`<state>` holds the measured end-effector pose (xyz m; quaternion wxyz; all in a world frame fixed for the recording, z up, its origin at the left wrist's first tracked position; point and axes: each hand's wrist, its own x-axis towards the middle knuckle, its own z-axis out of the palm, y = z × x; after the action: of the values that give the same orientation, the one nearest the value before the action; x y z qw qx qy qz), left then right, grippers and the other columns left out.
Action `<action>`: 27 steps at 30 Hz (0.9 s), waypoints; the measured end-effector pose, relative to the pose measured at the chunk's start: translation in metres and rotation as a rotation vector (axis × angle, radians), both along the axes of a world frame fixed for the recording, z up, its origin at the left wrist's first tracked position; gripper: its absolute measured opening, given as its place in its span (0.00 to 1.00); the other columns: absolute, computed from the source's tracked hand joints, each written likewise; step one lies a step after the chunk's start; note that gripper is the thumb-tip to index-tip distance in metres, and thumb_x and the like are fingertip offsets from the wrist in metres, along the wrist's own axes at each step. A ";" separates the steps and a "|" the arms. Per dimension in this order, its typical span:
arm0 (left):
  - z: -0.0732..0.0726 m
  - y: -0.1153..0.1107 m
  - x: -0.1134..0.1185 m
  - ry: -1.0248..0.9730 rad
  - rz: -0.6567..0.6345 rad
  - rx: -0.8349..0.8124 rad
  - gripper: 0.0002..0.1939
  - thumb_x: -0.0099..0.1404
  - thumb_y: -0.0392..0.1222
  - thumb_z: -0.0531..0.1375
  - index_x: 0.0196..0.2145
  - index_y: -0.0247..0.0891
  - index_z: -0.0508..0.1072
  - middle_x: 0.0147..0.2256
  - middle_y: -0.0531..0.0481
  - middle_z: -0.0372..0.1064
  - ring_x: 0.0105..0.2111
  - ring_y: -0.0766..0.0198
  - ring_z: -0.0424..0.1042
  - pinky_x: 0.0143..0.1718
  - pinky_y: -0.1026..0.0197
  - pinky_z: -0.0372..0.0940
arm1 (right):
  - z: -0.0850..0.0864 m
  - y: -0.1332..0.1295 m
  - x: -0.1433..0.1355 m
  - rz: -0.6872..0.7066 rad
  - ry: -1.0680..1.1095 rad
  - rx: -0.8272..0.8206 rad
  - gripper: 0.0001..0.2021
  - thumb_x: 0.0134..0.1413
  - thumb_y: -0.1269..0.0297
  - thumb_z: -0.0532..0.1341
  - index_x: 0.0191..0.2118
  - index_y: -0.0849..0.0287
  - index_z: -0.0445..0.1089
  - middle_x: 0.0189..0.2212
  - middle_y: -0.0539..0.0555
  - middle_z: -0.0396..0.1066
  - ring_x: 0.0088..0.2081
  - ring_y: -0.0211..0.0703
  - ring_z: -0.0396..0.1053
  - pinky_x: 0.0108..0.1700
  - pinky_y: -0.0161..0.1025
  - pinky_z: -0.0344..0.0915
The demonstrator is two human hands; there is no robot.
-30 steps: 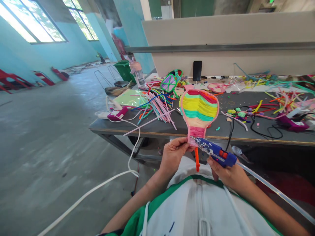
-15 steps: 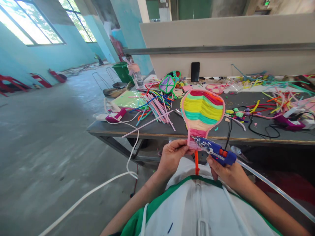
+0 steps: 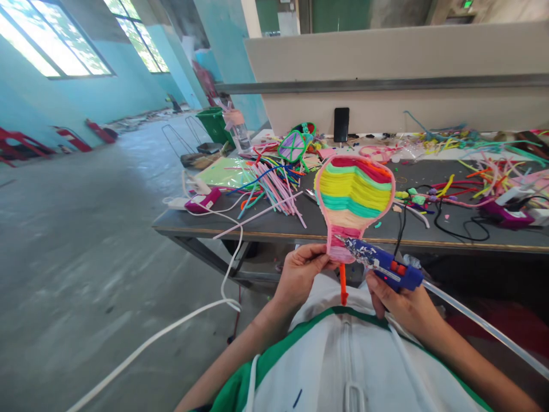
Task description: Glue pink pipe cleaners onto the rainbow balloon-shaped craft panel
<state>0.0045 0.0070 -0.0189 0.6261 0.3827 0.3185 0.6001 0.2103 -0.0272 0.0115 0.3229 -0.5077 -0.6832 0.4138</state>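
Above table (image 3: 274,228): balloon craft (image 3: 352,197) in left hand (image 3: 300,273)

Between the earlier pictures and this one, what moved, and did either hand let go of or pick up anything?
The right hand drew the blue glue gun slightly right and down, its nozzle staying at the neck of the striped balloon-shaped craft. The craft tilted a little to the right. Nothing was released or picked up: the left hand still pinches the craft's neck. The table clutter is unchanged.
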 end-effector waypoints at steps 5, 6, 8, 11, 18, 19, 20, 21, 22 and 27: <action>-0.001 0.000 0.001 0.009 -0.015 -0.007 0.09 0.55 0.37 0.70 0.36 0.37 0.81 0.32 0.49 0.80 0.31 0.64 0.78 0.38 0.63 0.74 | 0.007 0.001 -0.003 -0.022 -0.009 0.001 0.29 0.59 0.40 0.52 0.15 0.56 0.60 0.11 0.53 0.64 0.19 0.39 0.64 0.27 0.37 0.61; -0.001 0.000 0.001 0.017 -0.016 -0.009 0.09 0.55 0.37 0.70 0.36 0.37 0.81 0.33 0.49 0.80 0.31 0.64 0.78 0.39 0.63 0.74 | 0.009 0.002 -0.004 -0.028 -0.012 -0.012 0.30 0.58 0.39 0.52 0.15 0.56 0.60 0.12 0.53 0.64 0.19 0.39 0.64 0.27 0.37 0.61; -0.001 0.000 0.001 0.035 -0.016 -0.013 0.10 0.55 0.38 0.70 0.36 0.37 0.81 0.33 0.49 0.80 0.32 0.64 0.78 0.39 0.63 0.74 | 0.010 0.002 -0.006 -0.041 -0.023 -0.042 0.30 0.57 0.38 0.51 0.14 0.56 0.60 0.12 0.54 0.64 0.19 0.40 0.65 0.27 0.37 0.61; -0.001 0.000 0.000 0.052 -0.010 -0.010 0.10 0.55 0.39 0.70 0.36 0.37 0.81 0.33 0.49 0.80 0.31 0.64 0.78 0.39 0.63 0.74 | 0.010 0.003 -0.008 -0.037 -0.045 -0.080 0.31 0.56 0.37 0.51 0.14 0.55 0.61 0.12 0.55 0.64 0.20 0.41 0.64 0.26 0.38 0.62; 0.000 0.002 -0.002 0.072 0.034 -0.001 0.10 0.55 0.40 0.70 0.37 0.37 0.81 0.33 0.49 0.80 0.31 0.64 0.78 0.38 0.63 0.74 | 0.010 0.001 -0.010 -0.002 -0.002 -0.145 0.28 0.53 0.37 0.53 0.15 0.55 0.61 0.12 0.54 0.65 0.18 0.40 0.64 0.24 0.36 0.63; -0.001 0.002 -0.002 0.067 0.039 -0.004 0.10 0.55 0.39 0.70 0.37 0.37 0.81 0.33 0.49 0.80 0.31 0.64 0.78 0.38 0.63 0.74 | 0.009 0.000 -0.010 -0.002 -0.001 -0.145 0.28 0.53 0.38 0.53 0.15 0.54 0.61 0.12 0.53 0.65 0.18 0.39 0.64 0.23 0.36 0.63; -0.001 0.003 -0.002 0.061 0.044 -0.006 0.10 0.55 0.39 0.70 0.36 0.37 0.81 0.32 0.49 0.80 0.31 0.65 0.78 0.38 0.63 0.74 | 0.008 0.000 -0.010 -0.002 -0.002 -0.141 0.27 0.54 0.38 0.53 0.16 0.55 0.61 0.12 0.53 0.65 0.18 0.39 0.64 0.23 0.36 0.63; -0.001 0.004 -0.002 0.056 0.050 -0.005 0.10 0.55 0.39 0.70 0.36 0.37 0.81 0.32 0.49 0.80 0.31 0.65 0.78 0.38 0.63 0.74 | 0.008 -0.001 -0.010 0.001 -0.002 -0.136 0.27 0.54 0.39 0.53 0.16 0.55 0.61 0.13 0.53 0.66 0.18 0.39 0.64 0.23 0.36 0.63; -0.001 0.004 -0.002 0.052 0.056 -0.003 0.10 0.55 0.39 0.70 0.36 0.37 0.81 0.31 0.49 0.80 0.30 0.65 0.78 0.38 0.63 0.74 | 0.007 -0.001 -0.010 0.002 -0.001 -0.132 0.26 0.54 0.39 0.53 0.17 0.55 0.61 0.13 0.53 0.66 0.17 0.39 0.64 0.23 0.36 0.63; 0.004 0.007 -0.002 0.047 0.092 -0.021 0.11 0.52 0.40 0.72 0.35 0.35 0.81 0.29 0.48 0.79 0.28 0.63 0.77 0.36 0.61 0.74 | 0.009 -0.001 -0.014 0.007 -0.006 -0.166 0.24 0.52 0.41 0.55 0.18 0.54 0.61 0.12 0.52 0.65 0.17 0.40 0.64 0.21 0.36 0.63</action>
<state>0.0024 0.0137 -0.0151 0.5943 0.3750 0.3567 0.6156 0.1968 -0.0285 0.0205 0.2765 -0.5316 -0.6491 0.4687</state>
